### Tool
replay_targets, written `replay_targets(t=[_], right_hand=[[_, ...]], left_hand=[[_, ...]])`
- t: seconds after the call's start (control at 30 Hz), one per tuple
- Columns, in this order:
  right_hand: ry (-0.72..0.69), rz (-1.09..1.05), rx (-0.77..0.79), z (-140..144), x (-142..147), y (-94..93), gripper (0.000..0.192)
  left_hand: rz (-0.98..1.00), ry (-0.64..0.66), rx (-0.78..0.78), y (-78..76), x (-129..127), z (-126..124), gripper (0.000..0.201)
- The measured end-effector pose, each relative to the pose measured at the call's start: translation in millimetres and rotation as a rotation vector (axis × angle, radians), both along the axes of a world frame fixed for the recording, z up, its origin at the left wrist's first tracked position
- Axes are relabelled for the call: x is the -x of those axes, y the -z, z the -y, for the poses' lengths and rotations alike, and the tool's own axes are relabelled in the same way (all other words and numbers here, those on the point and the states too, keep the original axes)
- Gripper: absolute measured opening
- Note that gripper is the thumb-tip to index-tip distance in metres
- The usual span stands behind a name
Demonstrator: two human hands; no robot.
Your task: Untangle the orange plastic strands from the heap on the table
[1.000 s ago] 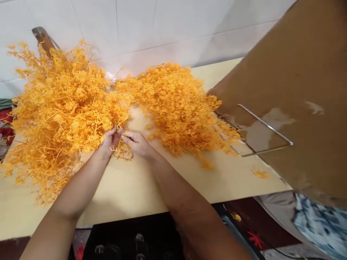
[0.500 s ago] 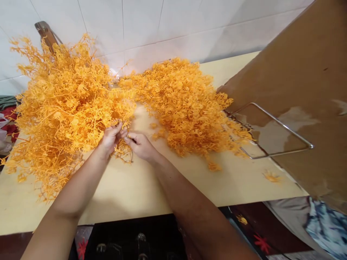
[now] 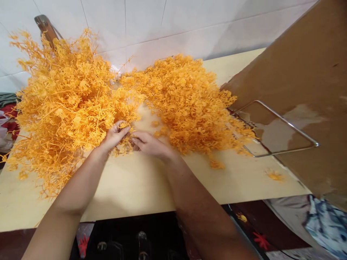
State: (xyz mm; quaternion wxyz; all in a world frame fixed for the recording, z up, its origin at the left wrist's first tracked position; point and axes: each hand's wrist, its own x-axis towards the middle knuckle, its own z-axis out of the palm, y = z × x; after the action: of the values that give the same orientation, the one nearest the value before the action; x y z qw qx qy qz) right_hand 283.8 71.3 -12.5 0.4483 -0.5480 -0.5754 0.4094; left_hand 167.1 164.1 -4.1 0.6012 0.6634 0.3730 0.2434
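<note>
Orange sprigs on a pale yellow tabletop

We see two heaps of bright orange-yellow plastic sprigs, the large left heap (image 3: pixel 62 104) and the smaller right heap (image 3: pixel 187 101), on a pale cream-yellow tabletop (image 3: pixel 135 184); a few stray orange bits (image 3: pixel 275 176) lie near its right edge. Behind the far edge the wall tiles (image 3: pixel 189 21) are white with thin grey joints. At the right edge a cardboard box (image 3: pixel 298 72) is plain brown with a paler, shiny patch, and a wire frame (image 3: pixel 282 124) against it is silver-grey. Below the near edge we see dark cloth with red flower shapes (image 3: pixel 257 238), and at the lower right a blue-and-white patterned fabric (image 3: pixel 328 227).
</note>
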Motion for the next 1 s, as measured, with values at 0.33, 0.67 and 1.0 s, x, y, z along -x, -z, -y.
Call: replay_targets(t=[0.33, 0.67, 1.0], right_hand=[[0.169, -0.284, 0.167, 2, -19, -10.8, 0.026], [0.343, -0.382, 0.049, -14, -6, 9.3, 0.038], [0.293, -0.490, 0.159, -7, -3, 0.8, 0.041]], left_hand=[[0.311, 0.104, 0.255, 5.8, 4, 3, 0.033], [0.143, 0.138, 0.082, 11.4, -3, 3, 0.030], [0.124, 0.144, -0.072, 21.7, -5, -2, 0.019]])
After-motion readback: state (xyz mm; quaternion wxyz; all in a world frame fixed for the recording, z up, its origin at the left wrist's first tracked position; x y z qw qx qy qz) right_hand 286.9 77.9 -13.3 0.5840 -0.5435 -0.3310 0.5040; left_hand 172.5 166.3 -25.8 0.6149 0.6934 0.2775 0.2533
